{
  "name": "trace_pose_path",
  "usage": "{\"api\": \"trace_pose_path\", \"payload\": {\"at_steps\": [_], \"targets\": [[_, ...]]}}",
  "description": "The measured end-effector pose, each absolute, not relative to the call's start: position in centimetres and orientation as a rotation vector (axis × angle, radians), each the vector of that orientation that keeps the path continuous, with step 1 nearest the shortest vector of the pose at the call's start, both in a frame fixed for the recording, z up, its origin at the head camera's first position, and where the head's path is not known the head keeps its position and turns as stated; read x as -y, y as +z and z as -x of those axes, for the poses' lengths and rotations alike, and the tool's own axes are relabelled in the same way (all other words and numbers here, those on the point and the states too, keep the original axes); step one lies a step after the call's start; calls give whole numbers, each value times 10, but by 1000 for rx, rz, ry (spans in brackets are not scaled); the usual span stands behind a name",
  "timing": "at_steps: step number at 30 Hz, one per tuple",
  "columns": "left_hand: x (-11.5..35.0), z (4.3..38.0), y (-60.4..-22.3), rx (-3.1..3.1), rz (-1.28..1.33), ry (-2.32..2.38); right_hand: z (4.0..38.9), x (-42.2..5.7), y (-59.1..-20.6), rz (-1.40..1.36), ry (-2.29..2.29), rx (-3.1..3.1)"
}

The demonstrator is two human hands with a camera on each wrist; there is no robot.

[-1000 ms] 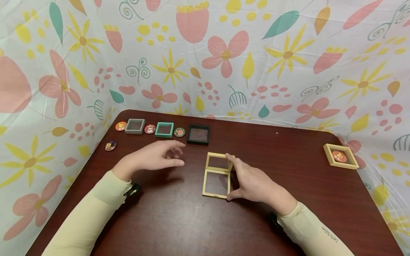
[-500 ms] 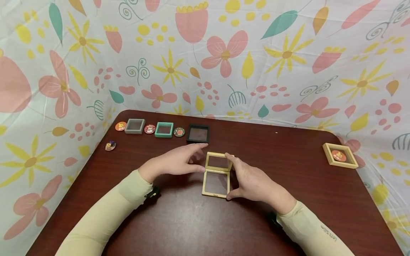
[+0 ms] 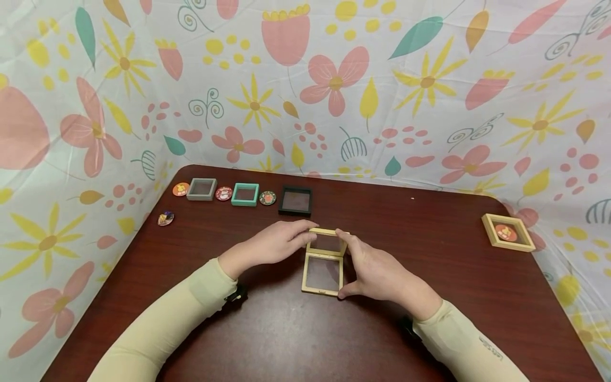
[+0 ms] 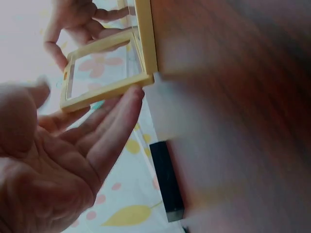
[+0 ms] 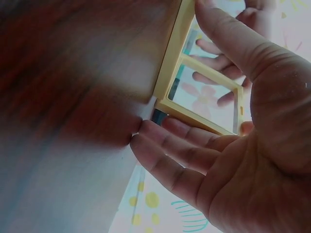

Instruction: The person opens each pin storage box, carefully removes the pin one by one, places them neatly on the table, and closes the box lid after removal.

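Observation:
A yellow hinged frame (image 3: 317,291) with clear panes lies unfolded on the table, its lid (image 5: 214,76) raised at the back. Thumb at the base's near right corner and index finger at the lid's top right, my right hand (image 3: 382,270) holds it. My left hand (image 3: 272,243) is at the lid's left side. In the left wrist view, extended fingers (image 4: 116,128) reach the lid's side edge, while the blurred thumb (image 4: 41,92) looks apart from it. The other right-hand fingers (image 5: 165,162) stretch out behind the lid.
Behind the hands stand a black frame (image 3: 296,213), a teal frame (image 3: 245,202) and a grey frame (image 3: 200,197), with round badges (image 3: 224,193) between them. Another badge (image 3: 165,218) lies at left. A yellow frame (image 3: 517,245) holding an orange badge sits far right.
My left hand has moved right, from the open table to the lid's upper left. My right hand and the yellow hinged frame have stayed in place.

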State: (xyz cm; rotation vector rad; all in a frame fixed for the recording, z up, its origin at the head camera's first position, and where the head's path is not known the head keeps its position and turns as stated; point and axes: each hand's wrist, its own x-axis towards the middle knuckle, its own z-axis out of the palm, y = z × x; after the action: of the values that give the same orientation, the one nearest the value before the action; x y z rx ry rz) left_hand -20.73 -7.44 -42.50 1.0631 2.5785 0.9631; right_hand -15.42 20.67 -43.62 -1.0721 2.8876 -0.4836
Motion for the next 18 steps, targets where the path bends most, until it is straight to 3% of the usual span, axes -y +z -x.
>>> {"api": "trace_pose_path", "payload": {"at_steps": [13, 18], "targets": [[78, 207, -425, -2515, -967, 1050, 155, -206, -435, 1069, -523, -2880], [82, 207, -424, -2453, -1050, 951, 155, -206, -435, 1108, -495, -2876]]}}
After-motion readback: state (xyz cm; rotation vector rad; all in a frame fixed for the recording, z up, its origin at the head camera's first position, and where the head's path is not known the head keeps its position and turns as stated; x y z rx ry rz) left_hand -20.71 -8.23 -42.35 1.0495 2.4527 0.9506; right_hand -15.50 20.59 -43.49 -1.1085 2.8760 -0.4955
